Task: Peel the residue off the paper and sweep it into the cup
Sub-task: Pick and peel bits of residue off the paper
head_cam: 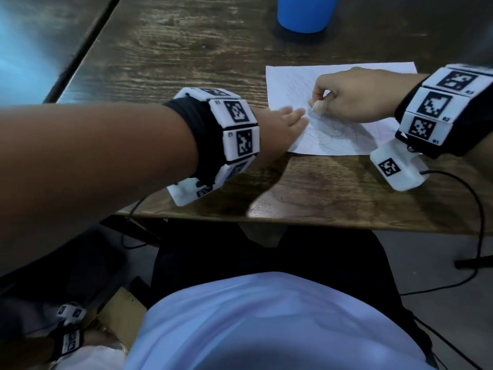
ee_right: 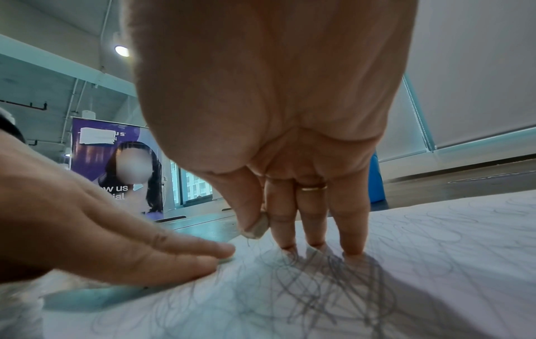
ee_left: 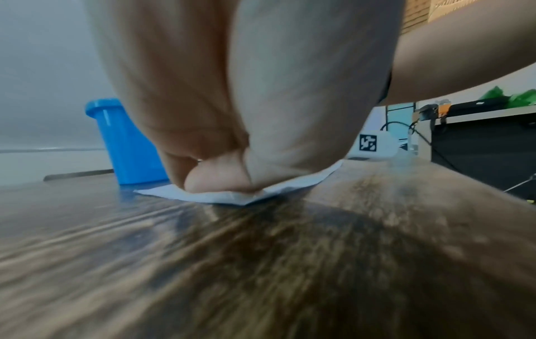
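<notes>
— Paper flat on wooden table; left hand pressing its nine o'clock edge, fingers straight and together. Right hand?

— Pinching a whitish eraser on the scribbles. Sheet could crease if the left slips.

— Blue cup?

— Twelve o'clock, well apart; contents hidden. No crumbs discernible.

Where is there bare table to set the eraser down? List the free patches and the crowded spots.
Free: the wood between the blue cup and the paper's far edge; the table left of the paper; the strip between the paper's near edge and the table's front edge. Crowded: the scribbled middle, where the left hand presses and the right hand pinches the eraser.
</notes>
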